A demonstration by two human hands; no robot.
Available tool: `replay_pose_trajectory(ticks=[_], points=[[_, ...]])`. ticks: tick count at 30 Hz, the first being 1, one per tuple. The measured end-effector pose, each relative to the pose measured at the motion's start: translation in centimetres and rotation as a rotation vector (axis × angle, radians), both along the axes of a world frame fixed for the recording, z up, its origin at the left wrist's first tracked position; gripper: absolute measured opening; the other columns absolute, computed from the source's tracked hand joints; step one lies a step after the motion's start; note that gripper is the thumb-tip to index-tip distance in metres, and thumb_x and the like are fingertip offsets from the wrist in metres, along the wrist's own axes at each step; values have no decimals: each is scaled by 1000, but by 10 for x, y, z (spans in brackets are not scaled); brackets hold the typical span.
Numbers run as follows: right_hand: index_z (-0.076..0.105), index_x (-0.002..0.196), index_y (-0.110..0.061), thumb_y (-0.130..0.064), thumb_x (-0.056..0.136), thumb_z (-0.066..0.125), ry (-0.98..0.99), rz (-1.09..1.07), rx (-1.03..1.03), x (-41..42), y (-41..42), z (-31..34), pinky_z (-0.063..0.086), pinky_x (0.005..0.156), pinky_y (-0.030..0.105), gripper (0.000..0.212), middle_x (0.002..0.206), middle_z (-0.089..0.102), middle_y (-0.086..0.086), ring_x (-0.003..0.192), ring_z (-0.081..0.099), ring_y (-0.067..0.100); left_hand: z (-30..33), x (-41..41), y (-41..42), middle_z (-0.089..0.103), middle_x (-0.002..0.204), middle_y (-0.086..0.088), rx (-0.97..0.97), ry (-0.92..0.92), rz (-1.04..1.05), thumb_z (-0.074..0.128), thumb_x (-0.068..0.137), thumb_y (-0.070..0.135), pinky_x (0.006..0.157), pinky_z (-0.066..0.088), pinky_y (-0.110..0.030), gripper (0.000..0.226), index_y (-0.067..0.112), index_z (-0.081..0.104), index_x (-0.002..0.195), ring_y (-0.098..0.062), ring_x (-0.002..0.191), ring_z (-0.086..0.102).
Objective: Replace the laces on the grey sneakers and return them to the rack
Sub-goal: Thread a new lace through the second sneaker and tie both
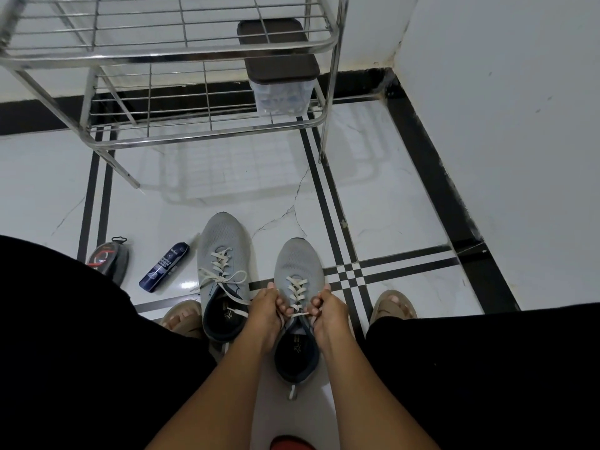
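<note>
As we looked down past our forearms, a red object (292,443) showed at the bottom edge, too cut off to identify. Our left hand (264,315) and right hand (328,315) sat on either side of the right grey sneaker (298,274), each with fingers curled and pinching an end of its cream lace (298,292), which crossed up the eyelets and was pulled taut between the two hands at the top. That sneaker stood on the white floor (406,216) between our knees, toe pointing away, its dark insole carrying a pale logo we could not read. Just beside it on the left stood the left grey sneaker (224,241), a little further forward, with its own lace (224,271) already tied in a loose bow. Our feet in tan sandals (394,305) flanked the pair. Left of the sneakers lay a dark blue spray can (165,267) on its side, with white lettering too small to make out, and beyond it a grey packet (108,259) with a red and black label, also illegible. Further off stood the steel wire rack (207,131), its lower shelf holding a clear plastic box (282,92) with a dark brown lid, against the white wall (503,92).
</note>
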State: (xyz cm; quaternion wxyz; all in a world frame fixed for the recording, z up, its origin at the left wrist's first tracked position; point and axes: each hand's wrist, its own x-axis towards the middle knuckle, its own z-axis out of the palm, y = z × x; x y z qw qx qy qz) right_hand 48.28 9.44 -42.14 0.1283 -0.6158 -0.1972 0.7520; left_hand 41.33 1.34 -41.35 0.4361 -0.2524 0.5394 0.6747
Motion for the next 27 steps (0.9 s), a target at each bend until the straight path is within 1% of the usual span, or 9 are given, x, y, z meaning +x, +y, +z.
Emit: replay_pose_trajectory(ticks=[2,4,9,13,15,17,19,22,27], points=[[50,72,-13,-10,98,45,-13,48,26,1,-1,0,28,36,21,27,43,41,-4,32,29,8,0,1,-1,32,42,2,14,-4,8,29,104,10,35,33,-19,36,14,34,69,-7,33,31],[49,68,-12,-10,97,45,-41,144,78,1,-3,1,28,40,23,29,45,44,-3,34,31,8,1,3,-1,33,47,1,-8,41,-80,30,105,14,37,34,-20,37,14,36,69,-8,36,32],[59,70,-9,-17,96,51,-41,274,176,1,-7,7,40,46,23,28,51,57,-1,39,40,8,2,6,-9,45,62,-2,-38,145,-279,39,103,13,55,39,-21,31,9,56,78,-9,55,39],[63,78,-5,-16,98,52,70,236,133,4,-11,14,49,61,32,26,67,62,9,55,52,15,3,9,-15,59,62,2,40,117,-256,44,101,8,54,46,-14,23,6,63,88,-5,55,47],[65,87,-3,-15,99,51,115,234,106,6,-12,20,54,59,29,21,76,67,12,58,60,15,5,10,-18,64,63,0,95,101,-212,45,100,4,54,49,-13,21,3,64,92,-4,52,52],[65,94,-3,-9,99,49,166,227,63,7,-13,26,55,54,26,18,78,70,11,58,65,12,6,10,-20,67,71,-5,142,92,-188,45,98,0,54,49,-13,21,0,66,96,-5,54,56],[66,98,-3,-3,99,45,205,242,37,8,-13,31,56,53,24,21,77,70,10,59,66,11,8,9,-22,70,76,-8,162,92,-172,46,97,-3,54,50,-14,21,0,67,97,-6,55,60],[67,106,-1,7,97,43,245,276,25,9,-14,35,55,54,23,27,79,69,11,59,64,11,7,8,-22,70,68,-7,123,104,-134,49,95,-3,50,50,-15,17,0,66,96,-7,50,60],[68,101,-1,13,93,43,281,278,11,12,-17,33,58,63,23,30,90,71,18,72,65,19,6,7,-20,66,66,-6,56,143,-152,53,97,7,49,47,-15,15,-1,65,101,-10,51,56]])
